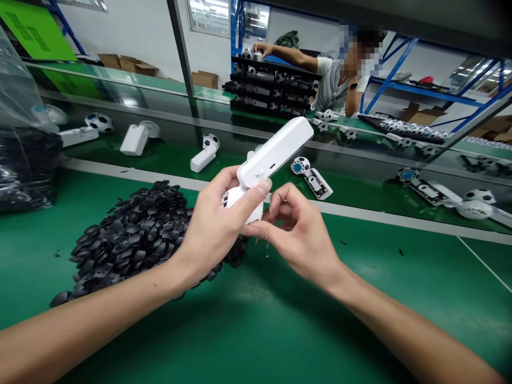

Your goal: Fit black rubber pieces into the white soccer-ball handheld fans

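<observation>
A white handheld fan is raised above the green work surface, its long handle tilted up to the right. My left hand is closed around its lower end, thumb across the joint between handle and round head. At the lower right edge of that head, my right hand has its thumb against the rim with the fingers curled in. Any small part between those right fingertips is hidden. Left of and beneath my hands lies a pile of small curved black plastic pieces.
Beyond a pale rail, a green conveyor belt carries several fans, including a fan with an open handle. A clear bag of black pieces stands at left. Across the line, a person reaches toward stacked black trays.
</observation>
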`<state>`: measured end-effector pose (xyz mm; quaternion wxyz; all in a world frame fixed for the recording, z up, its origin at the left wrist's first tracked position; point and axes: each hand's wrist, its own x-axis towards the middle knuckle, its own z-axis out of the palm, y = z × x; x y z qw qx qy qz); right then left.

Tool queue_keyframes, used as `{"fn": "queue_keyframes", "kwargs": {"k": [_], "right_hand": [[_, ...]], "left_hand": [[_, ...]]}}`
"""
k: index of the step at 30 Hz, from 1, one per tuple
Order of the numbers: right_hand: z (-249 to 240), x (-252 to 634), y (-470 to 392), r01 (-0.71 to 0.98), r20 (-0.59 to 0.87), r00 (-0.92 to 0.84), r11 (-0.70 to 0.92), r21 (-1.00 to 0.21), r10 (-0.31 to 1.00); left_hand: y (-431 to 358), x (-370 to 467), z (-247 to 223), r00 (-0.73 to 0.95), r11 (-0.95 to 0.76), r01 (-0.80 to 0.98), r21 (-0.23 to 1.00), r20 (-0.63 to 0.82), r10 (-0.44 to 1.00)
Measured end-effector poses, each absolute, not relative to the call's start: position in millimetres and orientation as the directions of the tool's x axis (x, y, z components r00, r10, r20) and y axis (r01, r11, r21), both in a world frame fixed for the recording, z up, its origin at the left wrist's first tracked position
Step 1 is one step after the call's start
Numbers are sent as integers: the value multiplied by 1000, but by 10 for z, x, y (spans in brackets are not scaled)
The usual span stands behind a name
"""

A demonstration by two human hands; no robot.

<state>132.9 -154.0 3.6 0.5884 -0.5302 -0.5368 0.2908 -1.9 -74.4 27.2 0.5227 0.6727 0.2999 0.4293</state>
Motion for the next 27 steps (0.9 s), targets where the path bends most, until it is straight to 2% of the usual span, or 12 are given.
{"fn": "queue_keyframes", "kwargs": {"k": [3,6,9,11,13,15,18,20,23,27], "right_hand": [[-9,1309,-1549,531,571,219,395,-750,791],[-28,1326,-1533,630,638,188,407,-662,747],[-66,1343,-1528,604,575,140,391,-695,806],[-129,1324,-1550,634,472,-12,372,-678,882],[-212,1277,-1584,711,363,-206,394,-583,909],[-283,1216,-1609,781,301,-346,451,-432,888],[-325,1137,-1595,835,275,-437,500,-231,857],[-317,1103,-1554,853,268,-445,495,-163,854],[-310,1075,-1482,869,248,-427,470,-153,870],[-361,1081,-1438,857,269,-382,448,-254,884]], "left_hand": [[-742,-14,262,483,-214,-85,973,228,845],[-716,11,291,537,-85,-163,983,161,828],[-630,33,379,518,-4,-258,966,142,844],[-545,27,453,434,-16,-319,947,161,886],[-464,6,515,351,-45,-367,929,183,919],[-411,-20,555,306,-83,-398,914,218,927],[-389,-46,573,318,-132,-428,894,286,904],[-393,-53,570,343,-144,-433,890,310,887],[-391,-58,563,353,-130,-429,894,298,887],[-365,-67,566,339,-110,-436,893,277,899]]}}
